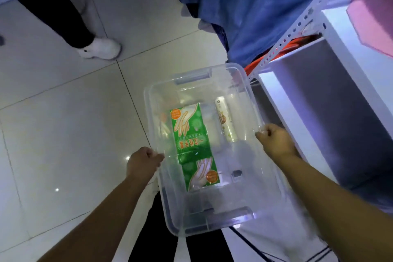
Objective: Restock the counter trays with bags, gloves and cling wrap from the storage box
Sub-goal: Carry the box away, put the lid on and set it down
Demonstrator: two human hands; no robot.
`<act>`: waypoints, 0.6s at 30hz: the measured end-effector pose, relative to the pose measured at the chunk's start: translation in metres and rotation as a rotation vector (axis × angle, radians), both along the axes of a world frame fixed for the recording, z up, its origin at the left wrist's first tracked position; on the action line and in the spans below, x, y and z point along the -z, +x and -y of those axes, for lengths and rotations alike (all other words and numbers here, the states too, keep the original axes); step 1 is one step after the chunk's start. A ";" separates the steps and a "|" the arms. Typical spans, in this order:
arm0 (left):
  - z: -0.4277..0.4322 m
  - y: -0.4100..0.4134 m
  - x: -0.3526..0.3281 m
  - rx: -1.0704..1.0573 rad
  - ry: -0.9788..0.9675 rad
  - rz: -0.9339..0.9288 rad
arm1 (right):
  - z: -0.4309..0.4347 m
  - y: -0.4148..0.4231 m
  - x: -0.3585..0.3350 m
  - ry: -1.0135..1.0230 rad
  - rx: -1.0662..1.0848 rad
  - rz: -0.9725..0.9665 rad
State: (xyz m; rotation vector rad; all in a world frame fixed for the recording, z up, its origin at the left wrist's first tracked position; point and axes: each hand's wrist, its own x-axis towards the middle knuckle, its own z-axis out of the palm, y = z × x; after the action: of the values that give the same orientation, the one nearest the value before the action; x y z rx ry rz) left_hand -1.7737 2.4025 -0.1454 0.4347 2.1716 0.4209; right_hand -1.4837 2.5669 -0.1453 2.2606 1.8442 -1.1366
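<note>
Tiled floor [63, 134] below. My left hand [142, 160] grips the box [244, 151] at nine o'clock, right hand [274, 139] at three. Gloves [191, 134] inside, I think.

Clear storage box [251, 100]; green-white glove packs [191, 132]; blue cloth [244, 6].

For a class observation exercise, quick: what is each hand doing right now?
Left hand: closed, gripping the left rim of the clear storage box.
Right hand: closed, gripping the box's right rim.
</note>
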 end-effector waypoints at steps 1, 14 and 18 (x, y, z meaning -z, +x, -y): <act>-0.005 -0.002 0.021 -0.017 -0.008 -0.016 | -0.005 -0.004 0.021 0.001 0.005 0.006; -0.035 -0.016 0.218 -0.131 -0.088 -0.058 | -0.045 -0.045 0.217 0.038 0.015 0.104; -0.035 -0.012 0.238 -0.081 -0.110 -0.049 | -0.052 -0.045 0.242 0.034 0.012 0.121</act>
State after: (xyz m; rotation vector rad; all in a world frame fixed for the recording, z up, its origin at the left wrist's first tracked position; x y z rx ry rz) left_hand -1.7859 2.4376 -0.3838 0.3005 2.2532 0.3365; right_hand -1.5291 2.6185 -0.3877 2.3056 1.8207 -0.9536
